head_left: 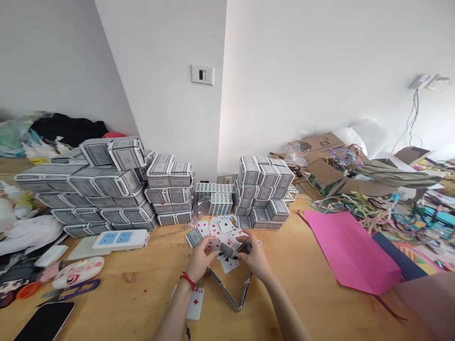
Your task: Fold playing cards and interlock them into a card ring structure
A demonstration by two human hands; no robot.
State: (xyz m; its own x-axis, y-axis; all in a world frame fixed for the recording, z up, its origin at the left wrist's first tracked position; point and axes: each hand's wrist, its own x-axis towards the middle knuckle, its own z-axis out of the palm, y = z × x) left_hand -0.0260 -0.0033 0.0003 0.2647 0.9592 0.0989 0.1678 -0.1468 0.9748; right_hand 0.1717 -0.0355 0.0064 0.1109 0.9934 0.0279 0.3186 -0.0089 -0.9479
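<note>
My left hand (202,260), with a red string bracelet at the wrist, is closed on a small grey-backed folded playing card (227,251). My right hand (256,259) is closed on another grey card piece (244,247) close beside it. Just below the hands, a V-shaped strip of folded cards (231,297) stands on edge on the table. Loose playing cards (224,224) lie face up beyond the fingers, with a grey-backed card (194,237) at their left. Under my left forearm rests a three of diamonds (195,303). My fingers hide parts of the held pieces.
Stacked card-covered blocks (106,189) rise at left, more blocks (265,189) at back right. A power strip (121,239), scissors (78,290) and phone (46,322) lie left. Pink paper (351,251), cords (377,208) and an open carton (327,175) occupy the right.
</note>
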